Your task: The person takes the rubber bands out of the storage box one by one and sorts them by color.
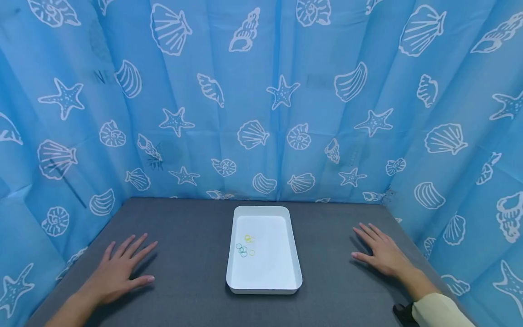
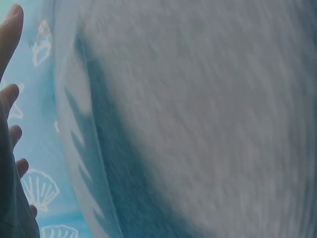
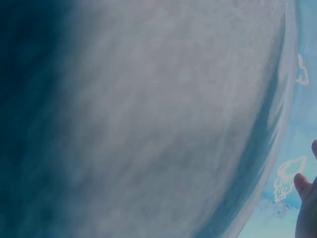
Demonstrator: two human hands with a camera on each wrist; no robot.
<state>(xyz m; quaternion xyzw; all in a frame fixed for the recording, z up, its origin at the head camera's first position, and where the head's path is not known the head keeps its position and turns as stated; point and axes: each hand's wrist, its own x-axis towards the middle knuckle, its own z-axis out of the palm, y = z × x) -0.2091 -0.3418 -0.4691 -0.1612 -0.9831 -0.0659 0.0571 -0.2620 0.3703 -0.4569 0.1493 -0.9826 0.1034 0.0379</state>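
A white rectangular tray (image 1: 296, 268) lies in the middle of the grey table (image 1: 196, 254). Several small green and yellow rubber bands (image 1: 244, 245) lie in its left half. My left hand (image 1: 118, 268) rests flat on the table to the left of the tray, fingers spread and holding nothing. My right hand (image 1: 377, 250) lies flat to the right of the tray, fingers straight and empty. The left wrist view shows only fingertips (image 2: 10, 29) at its left edge over blurred grey table. In the right wrist view a fingertip (image 3: 303, 184) shows at the right edge.
A blue curtain (image 1: 261, 100) printed with white shells and starfish walls the table on the back and both sides. A cream sleeve (image 1: 439, 311) covers my right forearm, with a dark wrist strap (image 1: 402, 313) beside it.
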